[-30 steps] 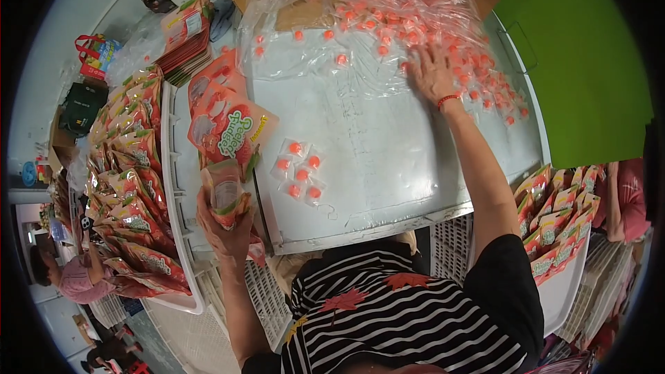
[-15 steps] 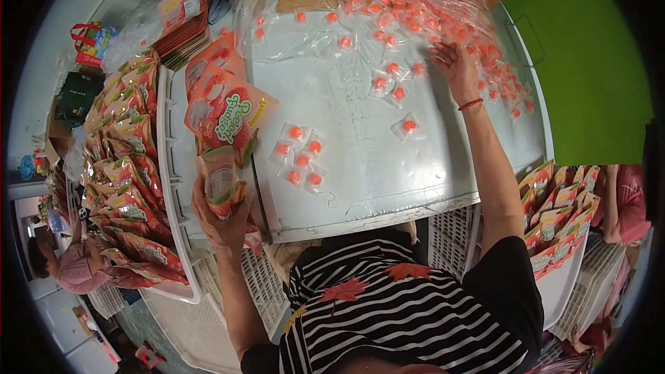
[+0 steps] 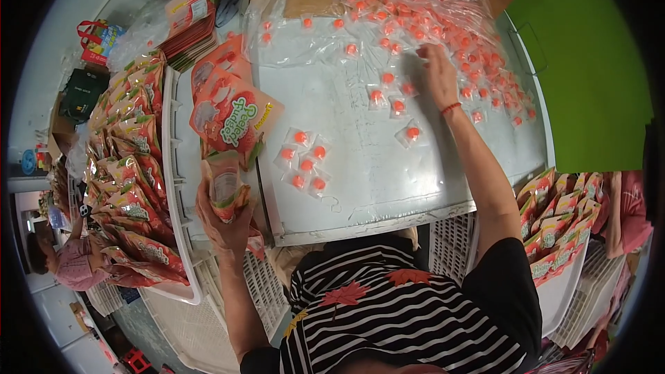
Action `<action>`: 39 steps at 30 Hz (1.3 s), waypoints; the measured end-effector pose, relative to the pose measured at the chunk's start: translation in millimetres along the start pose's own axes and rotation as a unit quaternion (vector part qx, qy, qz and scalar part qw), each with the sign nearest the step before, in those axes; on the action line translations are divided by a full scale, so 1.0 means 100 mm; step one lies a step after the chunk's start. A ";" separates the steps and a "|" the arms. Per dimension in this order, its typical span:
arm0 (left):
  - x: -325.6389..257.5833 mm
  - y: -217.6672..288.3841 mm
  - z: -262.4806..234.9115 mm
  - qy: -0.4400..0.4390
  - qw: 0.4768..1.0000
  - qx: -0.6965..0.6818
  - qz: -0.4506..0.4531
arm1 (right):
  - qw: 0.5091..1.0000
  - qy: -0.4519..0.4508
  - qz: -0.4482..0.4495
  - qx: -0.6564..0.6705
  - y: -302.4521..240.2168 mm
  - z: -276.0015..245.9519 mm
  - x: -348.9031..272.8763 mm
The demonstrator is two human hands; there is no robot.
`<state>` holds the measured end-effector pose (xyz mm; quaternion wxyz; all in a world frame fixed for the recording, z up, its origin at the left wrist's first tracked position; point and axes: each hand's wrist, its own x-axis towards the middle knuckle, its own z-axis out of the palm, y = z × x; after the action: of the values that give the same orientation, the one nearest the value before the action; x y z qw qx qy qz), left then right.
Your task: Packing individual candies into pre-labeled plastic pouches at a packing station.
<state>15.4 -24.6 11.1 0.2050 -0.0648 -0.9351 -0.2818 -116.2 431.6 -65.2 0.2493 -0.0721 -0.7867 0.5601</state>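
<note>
My left hand (image 3: 227, 230) grips a red and green plastic pouch (image 3: 225, 179) beside the table's left edge, its mouth turned upward. Flat printed pouches (image 3: 223, 112) lie overlapping just beyond it. On the pale tabletop (image 3: 367, 173), a small cluster of clear-wrapped orange candies (image 3: 306, 165) sits apart from the others. Farther back, my right hand (image 3: 438, 82) hovers with slightly curved, open fingers, near several scattered wrapped candies (image 3: 388, 78). Nothing shows in its fingers, though their undersides are hidden.
Clear plastic sheeting (image 3: 305, 0) and a heap of wrapped candies (image 3: 478, 62) cover the back right. Filled pouches crowd a white crate (image 3: 181, 249) on the left and another crate (image 3: 564, 291) on the right. A stack of pouches (image 3: 190, 34) stands at back left. Other people are at both sides.
My right hand has moved left, from the edge of the heap toward the scattered candies, its fingers more curved. My left hand keeps hold of the pouch. The view has shifted slightly.
</note>
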 end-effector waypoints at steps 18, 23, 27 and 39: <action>0.13 0.11 0.08 0.000 1.000 -0.029 0.009 | 0.897 -0.207 -0.218 -0.323 -0.70 0.68 -0.93; 0.06 0.06 0.12 0.004 0.998 -0.056 0.035 | 0.904 -0.202 -0.229 -0.300 -0.81 1.00 -1.27; 0.00 -0.03 0.03 0.022 0.998 -0.044 0.044 | 0.942 -0.118 -0.243 -0.200 -0.81 0.71 -1.01; 0.09 0.08 0.15 -0.010 0.998 -0.055 0.016 | 0.862 -0.058 -0.100 -0.493 0.08 -0.63 -0.51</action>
<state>4.2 -9.6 7.6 0.1963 -0.0932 -0.9190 -0.3289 -43.6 467.9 -72.7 0.1897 -0.0737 -0.9763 0.0742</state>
